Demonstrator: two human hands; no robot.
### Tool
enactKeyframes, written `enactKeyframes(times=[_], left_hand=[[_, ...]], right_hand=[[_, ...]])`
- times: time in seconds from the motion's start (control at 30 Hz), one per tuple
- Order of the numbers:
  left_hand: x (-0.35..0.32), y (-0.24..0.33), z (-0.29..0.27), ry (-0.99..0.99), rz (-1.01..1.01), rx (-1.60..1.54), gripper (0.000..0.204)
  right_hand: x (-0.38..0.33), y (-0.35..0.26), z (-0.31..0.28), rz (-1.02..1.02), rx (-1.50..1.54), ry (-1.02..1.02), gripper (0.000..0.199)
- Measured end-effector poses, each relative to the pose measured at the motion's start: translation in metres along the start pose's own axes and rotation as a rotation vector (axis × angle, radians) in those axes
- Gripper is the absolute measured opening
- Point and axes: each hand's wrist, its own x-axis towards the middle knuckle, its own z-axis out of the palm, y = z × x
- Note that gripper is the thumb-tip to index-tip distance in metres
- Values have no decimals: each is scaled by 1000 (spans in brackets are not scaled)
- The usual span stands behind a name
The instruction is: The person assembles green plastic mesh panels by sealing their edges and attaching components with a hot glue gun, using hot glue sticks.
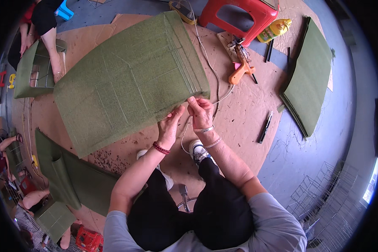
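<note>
A large green mesh-covered panel [126,75] lies slanted in front of me, with thin wire lines showing through its cloth. At its near right edge, my right hand [201,112] pinches the border close to the corner. Just left of it, my left hand [169,127] grips the same edge, its fingers partly hidden beneath the panel. An orange glue gun [239,74] with a cord rests on the cardboard to the right of the panel. A black marker-like stick [265,127] lies farther right.
Brown cardboard [235,113] covers the floor. At the far side stand a red stool [237,12] and a yellow bottle [275,30]. Stacked green sheets [311,80] lie right, wire grids [323,197] lower right, and folded green cloth [71,176] left. Other people work along the left.
</note>
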Motion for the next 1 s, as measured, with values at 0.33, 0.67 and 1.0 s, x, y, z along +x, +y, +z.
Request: enactKeyframes(times=[0.33,0.67,1.0], left_hand=[[6,6,16,177,100,167,21],[9,8,11,114,131,199,17],[12,10,12,86,139,204,23]], right_hand=[[1,-1,-4,-3,-58,10,13],[-1,-31,-19,-150,-134,52,12],[7,-25,-22,-160,-185,7,18]])
